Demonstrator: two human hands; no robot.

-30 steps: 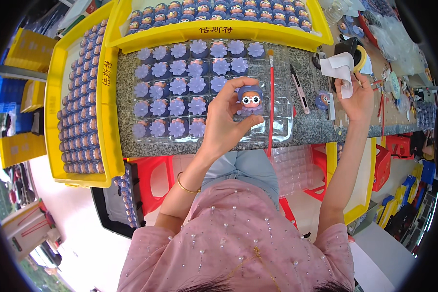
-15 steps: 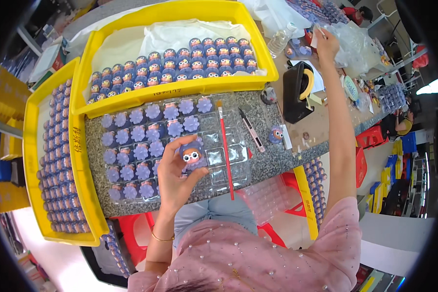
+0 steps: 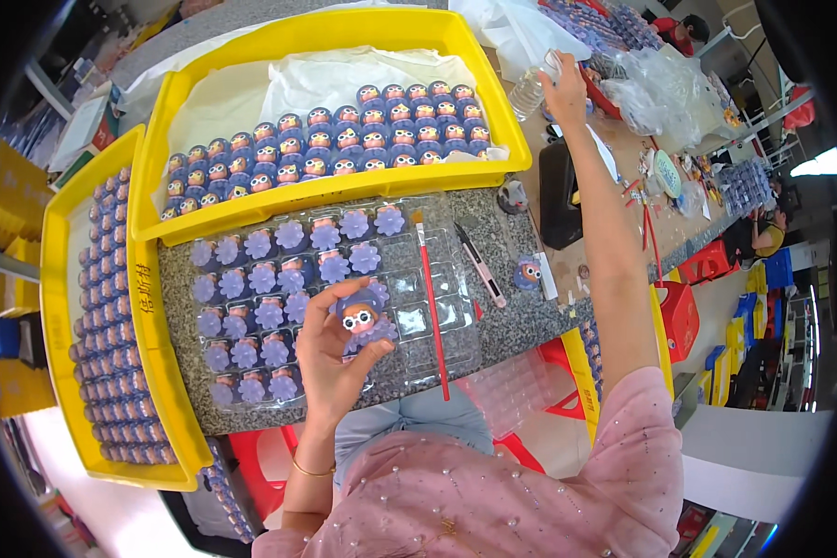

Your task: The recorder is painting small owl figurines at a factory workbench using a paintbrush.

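My left hand (image 3: 330, 358) pinches a small doll figurine (image 3: 359, 319) with white glasses and a purple flower-shaped base, its face turned up. It hovers over a clear plastic blister tray (image 3: 409, 316), where several purple flower-bottomed figurines (image 3: 270, 312) sit in rows. At the far right my right hand (image 3: 565, 93) is closed at the neck of a clear bottle (image 3: 527, 95). A whitish bit shows by its fingertips; whether that is cloth or part of the bottle is unclear. A red-handled paintbrush (image 3: 433, 312) lies across the tray, with a pen-shaped cutter (image 3: 480, 268) beside it.
A yellow crate (image 3: 335, 191) of figurines stands behind the blister tray, another yellow crate (image 3: 172, 372) at left. A black tape dispenser (image 3: 558, 195) is partly behind my right forearm. One figurine (image 3: 528, 272) lies near the table edge. Plastic bags (image 3: 670, 93) fill the far right.
My right hand has moved left to the clear bottle; before, it held a white piece of cloth or paper further right. The left hand still holds the figurine, nearly in place.
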